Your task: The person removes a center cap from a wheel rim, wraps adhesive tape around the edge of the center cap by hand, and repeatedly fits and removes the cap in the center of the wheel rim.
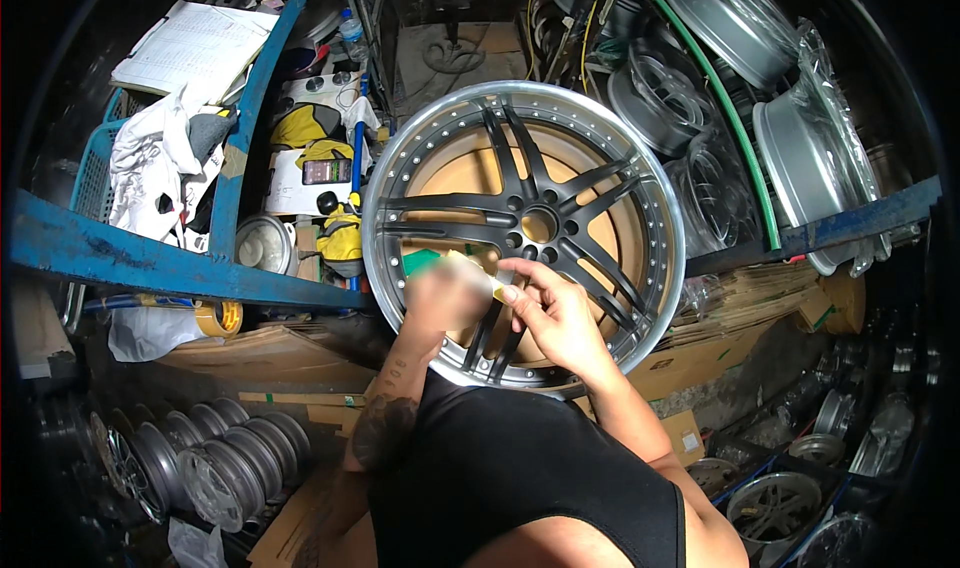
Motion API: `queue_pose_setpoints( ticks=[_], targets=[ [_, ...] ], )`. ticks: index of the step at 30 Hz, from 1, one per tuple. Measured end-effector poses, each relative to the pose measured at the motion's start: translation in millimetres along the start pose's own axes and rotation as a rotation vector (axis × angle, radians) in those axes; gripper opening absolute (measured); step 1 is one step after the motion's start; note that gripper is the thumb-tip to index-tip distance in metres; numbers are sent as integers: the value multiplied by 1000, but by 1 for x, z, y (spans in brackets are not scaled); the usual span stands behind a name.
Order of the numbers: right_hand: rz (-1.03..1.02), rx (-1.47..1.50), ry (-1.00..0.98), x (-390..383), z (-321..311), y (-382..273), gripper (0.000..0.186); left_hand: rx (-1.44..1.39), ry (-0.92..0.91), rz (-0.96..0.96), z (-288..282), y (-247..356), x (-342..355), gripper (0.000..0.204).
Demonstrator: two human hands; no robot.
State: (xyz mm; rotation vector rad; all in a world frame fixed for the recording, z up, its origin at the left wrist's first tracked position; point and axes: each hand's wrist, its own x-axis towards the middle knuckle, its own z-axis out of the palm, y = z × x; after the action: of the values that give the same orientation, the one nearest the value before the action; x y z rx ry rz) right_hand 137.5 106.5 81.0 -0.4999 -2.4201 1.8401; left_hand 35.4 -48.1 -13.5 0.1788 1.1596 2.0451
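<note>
A large wheel rim [505,208] with black double spokes and a polished, studded outer lip lies face up in front of me, cardboard showing between its spokes. Over its near left part, my left hand [445,296] is blurred, so its fingers and anything in them cannot be made out. My right hand [552,316] comes in from the right, thumb and forefinger pinching a small yellowish strip [497,287] beside the left hand. Just beyond the left hand, a green patch [420,261] shows between the spokes.
Blue shelf bars [180,263] frame the left side, with papers [190,48], a white cloth [155,158] and yellow-grey gloves [342,238]. Wrapped silver rims [815,158] stack at right behind a green bar [715,88]. More rims [225,468] stand low at left; flattened cardboard [700,353] lies beneath.
</note>
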Motion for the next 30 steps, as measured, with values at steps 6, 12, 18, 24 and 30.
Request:
queue_pose_setpoints(
  ticks=[6, 12, 18, 24, 30],
  targets=[
    [17, -140, 58, 1, 1, 10, 33, -25, 21, -43, -1, -1, 1, 24],
    [55, -150, 48, 5, -1, 11, 30, -115, 0, -116, -3, -3, 0, 31],
    [74, -221, 12, 9, -1, 28, 28, 20, 109, -222, 8, 3, -1, 38],
    [36, -203, 42, 7, 4, 28, 25, 15, 128, -202, 5, -6, -3, 37],
    [14, -282, 48, 5, 5, 17, 23, -109, 31, -191, -5, -12, -2, 38]
  ],
)
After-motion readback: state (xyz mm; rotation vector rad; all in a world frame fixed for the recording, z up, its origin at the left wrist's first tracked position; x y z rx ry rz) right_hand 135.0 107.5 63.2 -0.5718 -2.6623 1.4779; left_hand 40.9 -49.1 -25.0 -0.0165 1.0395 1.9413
